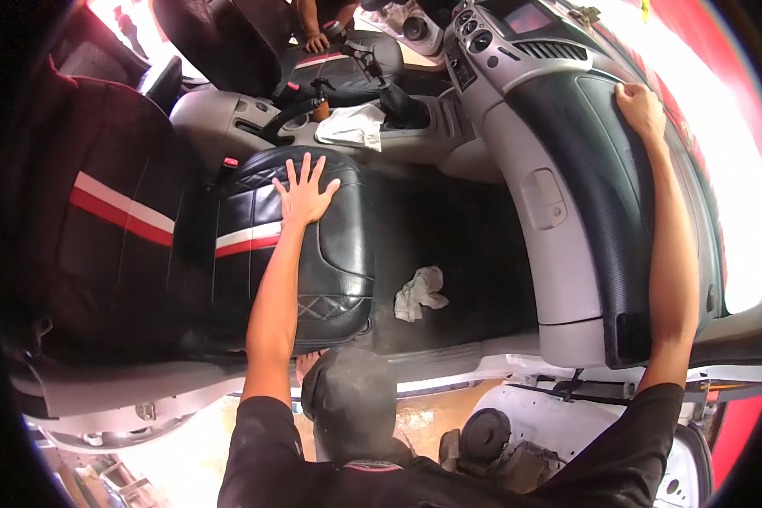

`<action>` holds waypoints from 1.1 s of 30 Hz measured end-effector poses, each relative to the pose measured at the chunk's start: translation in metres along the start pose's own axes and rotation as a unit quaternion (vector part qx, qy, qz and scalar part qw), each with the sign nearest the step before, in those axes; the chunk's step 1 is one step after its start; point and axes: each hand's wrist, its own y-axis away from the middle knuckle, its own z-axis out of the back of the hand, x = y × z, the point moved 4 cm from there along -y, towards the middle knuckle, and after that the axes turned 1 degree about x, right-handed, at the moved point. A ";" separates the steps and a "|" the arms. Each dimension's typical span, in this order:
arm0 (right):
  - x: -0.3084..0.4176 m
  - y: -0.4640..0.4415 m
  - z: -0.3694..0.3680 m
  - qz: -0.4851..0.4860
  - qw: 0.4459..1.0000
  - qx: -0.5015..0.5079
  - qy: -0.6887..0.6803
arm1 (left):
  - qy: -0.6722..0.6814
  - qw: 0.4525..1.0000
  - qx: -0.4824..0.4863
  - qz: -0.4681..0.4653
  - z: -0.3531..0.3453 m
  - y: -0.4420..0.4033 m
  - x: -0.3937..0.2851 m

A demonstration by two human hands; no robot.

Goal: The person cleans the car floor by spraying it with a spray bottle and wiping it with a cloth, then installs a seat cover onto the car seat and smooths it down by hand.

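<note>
In the head view, the person's left hand (307, 196) lies palm down on the black seat cushion (343, 233), left of centre in the frame, its fingers straight and spread wide, gripping nothing. At upper right, the right hand (641, 110) appears to rest on the dashboard (567, 144) with its fingers curled in; I cannot tell whether anything is held inside them.

The left palm could skid, since the cover looks smooth and glossy and the arm seems to lean on it. The white cloth (360, 129) on the centre console (216, 114), at upper centre, might slide off if brushed, as it lies loose beside the gear lever. The brown spray bottle (322, 103) behind it could tip if an arm catches its trigger top. A second, crumpled white cloth (421, 294) on the dark floor (457, 220), below centre, could be trodden on.

The cushion has a shine, diamond stitching at its edges and a white-and-red stripe that is matched on the backrest (127, 161) at left. The dashboard is dark along its top, with light grey panels below.
</note>
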 end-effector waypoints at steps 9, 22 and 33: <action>-0.001 0.000 -0.003 -0.006 1.000 -0.004 -0.014 | 0.043 0.962 0.086 -0.254 0.036 0.190 -0.038; 0.000 -0.001 -0.001 -0.003 1.000 -0.009 -0.024 | -0.033 0.975 0.004 -0.219 0.009 0.110 -0.032; 0.005 0.001 0.003 -0.005 1.000 -0.005 -0.008 | 0.005 0.990 0.002 0.143 -0.006 -0.003 0.078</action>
